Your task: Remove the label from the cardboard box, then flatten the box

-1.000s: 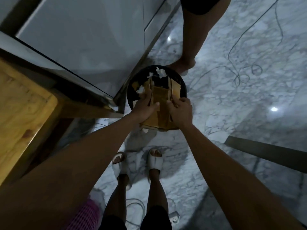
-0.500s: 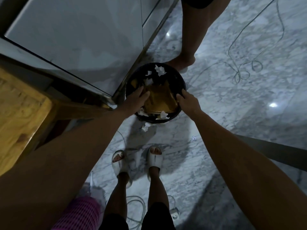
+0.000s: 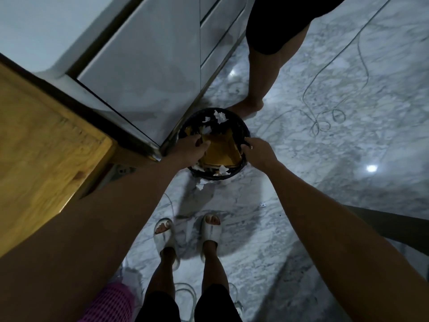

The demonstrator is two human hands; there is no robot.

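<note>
The flattened brown cardboard box [image 3: 220, 152] lies tilted inside a round black bin [image 3: 242, 129] on the floor. White torn label scraps [image 3: 220, 116] sit on the bin's far side and near rim, and one scrap [image 3: 199, 186] lies on the floor in front. My left hand [image 3: 191, 148] is at the box's left edge, thumb on top and fingers curled past the edge. My right hand [image 3: 257, 151] is at the bin's right side, its fingertips curled over the rim.
Another person's bare leg [image 3: 255, 89] stands just behind the bin. A white cabinet [image 3: 151, 66] and a wooden table [image 3: 46, 147] are at left. A loose cable [image 3: 325, 119] loops on the marble floor. My slippered feet [image 3: 210, 226] are below the bin.
The box went from upright between both hands down into the bin. My right hand left the box and moved to the bin's right rim; my left hand stayed on the box's left edge.
</note>
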